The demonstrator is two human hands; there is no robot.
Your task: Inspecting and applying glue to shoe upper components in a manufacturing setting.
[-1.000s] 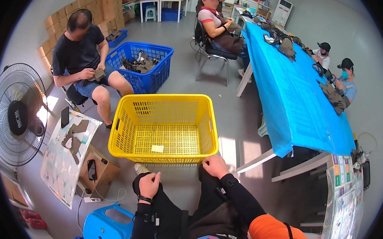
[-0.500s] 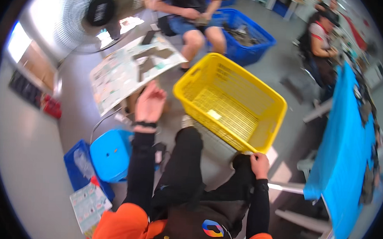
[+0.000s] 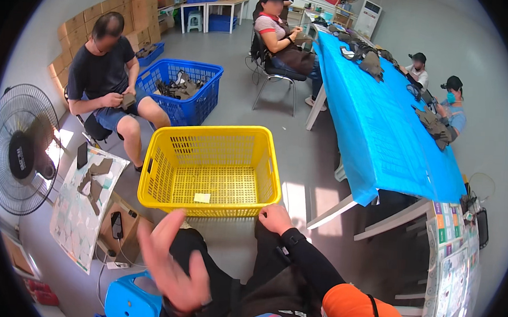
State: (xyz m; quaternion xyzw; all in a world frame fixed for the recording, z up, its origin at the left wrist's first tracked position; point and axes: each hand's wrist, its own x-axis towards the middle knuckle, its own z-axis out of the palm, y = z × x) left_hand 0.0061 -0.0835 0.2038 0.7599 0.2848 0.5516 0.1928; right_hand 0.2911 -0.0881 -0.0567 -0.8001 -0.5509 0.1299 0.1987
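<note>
A yellow plastic crate point(image 3: 208, 209) with perforated walls stands before my legs. Inside, on its floor, lies a small pale yellow paper point(image 3: 202, 197). My right hand point(image 3: 275, 219) is closed at the crate's near right corner, fingers curled against the rim; their tips are hidden. Nearer to me, my left hand point(image 3: 175, 263) is raised over my left leg, fingers spread and slightly blurred. It holds nothing and is apart from the crate.
At left a low table point(image 3: 69, 229) carries grey-brown pieces point(image 3: 94, 184) and a phone, beside a fan point(image 3: 24, 149) and blue stool point(image 3: 133, 298). A seated person holds a brown piece near a filled blue crate point(image 3: 205, 98). A blue-covered table point(image 3: 376, 136) runs along the right, with several people there.
The view has swung to the right and up. My left hand has drawn back from beside the low table to over my leg, spreading its fingers. My right hand stays at the crate's corner.
</note>
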